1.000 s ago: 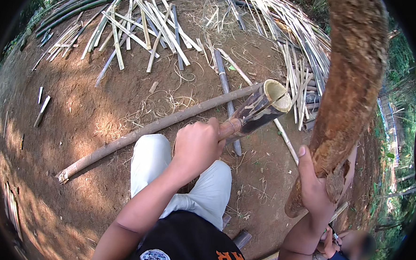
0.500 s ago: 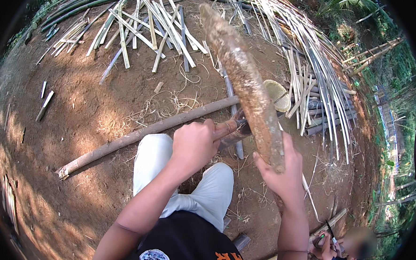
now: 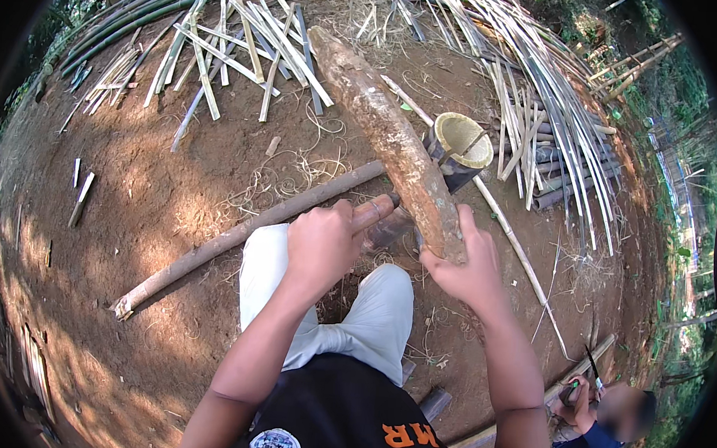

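My left hand (image 3: pixel 323 240) is closed around the wooden handle (image 3: pixel 369 215) of a large knife. Most of its blade is hidden behind a thick, rough-barked wooden club (image 3: pixel 391 136). My right hand (image 3: pixel 471 266) grips that club by its lower end, and its far end slants up to the left. Beyond the club stands a wide bamboo section (image 3: pixel 468 179), tilted, its pale open end facing up. A dark, narrow strip, seemingly the knife's blade, crosses its rim; how deep it sits I cannot tell.
A long brown pole (image 3: pixel 244 233) lies to the left of my knees. Split bamboo strips (image 3: pixel 238 51) are scattered at the far left, with more heaped over bamboo lengths (image 3: pixel 552 169) at the right. A thin stick (image 3: pixel 527 261) lies on the right. Another person (image 3: pixel 587 423) sits at the lower right.
The club has swung left and its far end sits lower. More of the bamboo section and the thin stick beyond it shows now. Both hands keep their hold.
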Available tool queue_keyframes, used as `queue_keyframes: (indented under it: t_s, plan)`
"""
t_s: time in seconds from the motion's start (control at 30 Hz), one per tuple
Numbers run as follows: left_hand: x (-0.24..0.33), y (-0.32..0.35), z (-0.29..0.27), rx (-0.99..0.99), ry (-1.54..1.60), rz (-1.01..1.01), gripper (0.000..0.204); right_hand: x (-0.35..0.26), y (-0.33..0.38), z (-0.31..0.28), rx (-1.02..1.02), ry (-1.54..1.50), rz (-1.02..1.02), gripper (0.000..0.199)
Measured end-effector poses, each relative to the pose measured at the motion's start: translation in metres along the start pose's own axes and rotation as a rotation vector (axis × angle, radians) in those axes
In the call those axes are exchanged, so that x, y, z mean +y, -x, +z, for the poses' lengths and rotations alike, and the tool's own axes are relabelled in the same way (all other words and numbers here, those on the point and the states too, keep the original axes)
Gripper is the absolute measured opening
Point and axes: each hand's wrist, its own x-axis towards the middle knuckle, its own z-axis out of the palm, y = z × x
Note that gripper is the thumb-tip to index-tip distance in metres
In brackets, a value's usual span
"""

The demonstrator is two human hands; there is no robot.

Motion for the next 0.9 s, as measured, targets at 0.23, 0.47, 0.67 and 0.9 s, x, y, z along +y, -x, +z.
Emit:
queue_keyframes:
  t_s: [0.23,0.47,0.67,0.9]
  plan:
    - [-0.001,0.005,-0.003,-0.031,-0.009,0.004,0.023,-0.056,0.023,-0.055,0.363,-0.240,-0.270,0.059]
    - [-0.004,0.018,0.006,-0.062,0.021,0.009,0.021,0.010,0.022,0.028,0.095,0.028,0.030,0.069]
    - [-0.008,0.016,0.010,-0.035,0.021,0.045,0.021,0.007,0.018,0.011,0.001,0.020,0.028,0.069]
    - [-0.007,0.014,0.009,-0.060,-0.013,0.015,0.019,-0.066,0.038,-0.038,0.468,-0.126,-0.215,0.054]
